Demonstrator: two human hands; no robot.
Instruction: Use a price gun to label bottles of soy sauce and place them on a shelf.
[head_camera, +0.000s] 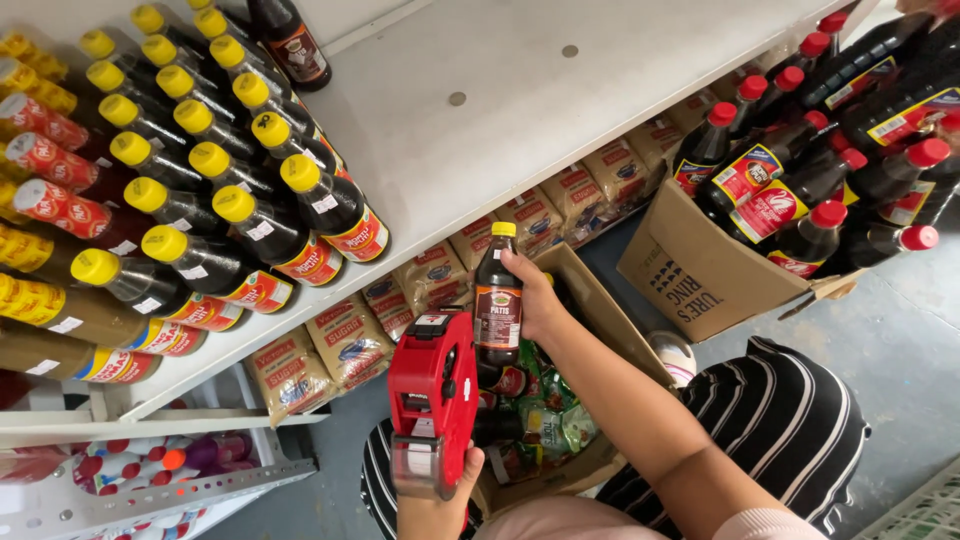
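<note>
The person's right hand (535, 300) is gripping a small dark glass bottle with a yellow cap and a brown label (497, 298), holding it upright in the air in front of the white metal shelf (480, 130). The fingers are wrapping around the bottle from its right side, so the grip is closed on the bottle's body, and the long axis is running nearly vertical, cap up.

The left hand (440, 495) is clutching a red plastic handheld price-label gun (432, 395) from below, its grip closed around the handle. The gun's body is rising from that hand, and its upper end is sitting just beside the lower left of the bottle, close to the label, though whether the two are touching cannot be told. The bottle therefore lies up and to the right of the gun, and the right hand is the nearer one to it, since it is already holding it.

On the shelf to the left, rows of larger dark bottles with yellow caps (240, 215) are lying packed together. Below the shelf, brown paper bags with red print (350, 345) are standing in a row. An open brown cardboard box (590, 300) under the hands is holding green packets (545, 415), and a second cardboard box (690, 265) to the right is holding dark bottles with red caps (800, 190). The person's black and white striped garment (770, 420) is showing at the lower right, above the grey floor (900, 340).
</note>
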